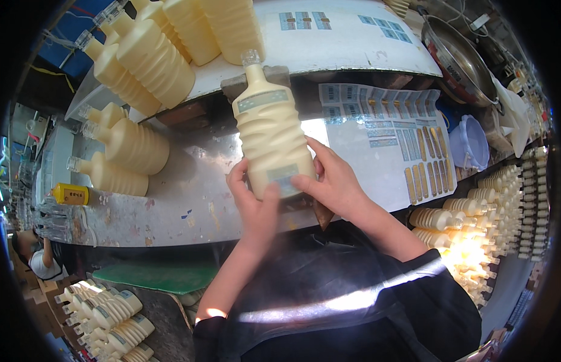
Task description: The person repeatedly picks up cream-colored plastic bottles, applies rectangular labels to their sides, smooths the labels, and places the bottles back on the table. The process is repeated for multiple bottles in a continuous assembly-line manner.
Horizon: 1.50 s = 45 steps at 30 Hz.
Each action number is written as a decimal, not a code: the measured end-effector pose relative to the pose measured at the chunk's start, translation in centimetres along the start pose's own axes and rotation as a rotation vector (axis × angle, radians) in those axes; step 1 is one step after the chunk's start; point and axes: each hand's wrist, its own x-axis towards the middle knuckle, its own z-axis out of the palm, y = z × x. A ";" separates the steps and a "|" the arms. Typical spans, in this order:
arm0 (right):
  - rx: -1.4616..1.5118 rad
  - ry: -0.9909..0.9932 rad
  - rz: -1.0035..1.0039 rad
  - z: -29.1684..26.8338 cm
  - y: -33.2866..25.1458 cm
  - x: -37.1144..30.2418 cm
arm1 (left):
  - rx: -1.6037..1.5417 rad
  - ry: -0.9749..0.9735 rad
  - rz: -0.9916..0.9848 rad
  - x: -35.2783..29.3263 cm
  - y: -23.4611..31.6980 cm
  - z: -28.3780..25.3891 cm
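A cream-coloured bottle [273,134] with wavy sides and a clear glass neck lies in front of me, its neck pointing away and resting at a grey block [232,84]. One blue-grey label [262,100] sits near its shoulder. A second blue-grey label [284,175] is on its lower part. My left hand [251,196] grips the bottle's lower left side, with its thumb, slightly blurred, at the lower label. From the right, my right hand [331,181] holds the lower end. Its thumb presses by that label's right edge, and its fingers are partly behind the bottle.
Sheets of blue and gold labels [386,142] lie on the table to the right, beside a pale bucket [469,142]. Cream bottles [135,142] stand at the left near a yellow bottle [70,194]. Many more cream bottles [434,217] fill the lower right. Another person [45,259] is at far left.
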 end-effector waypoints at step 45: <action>-0.048 0.032 0.065 0.0 -1.7 0.0 | -0.010 0.022 -0.074 0.4 0.6 0.3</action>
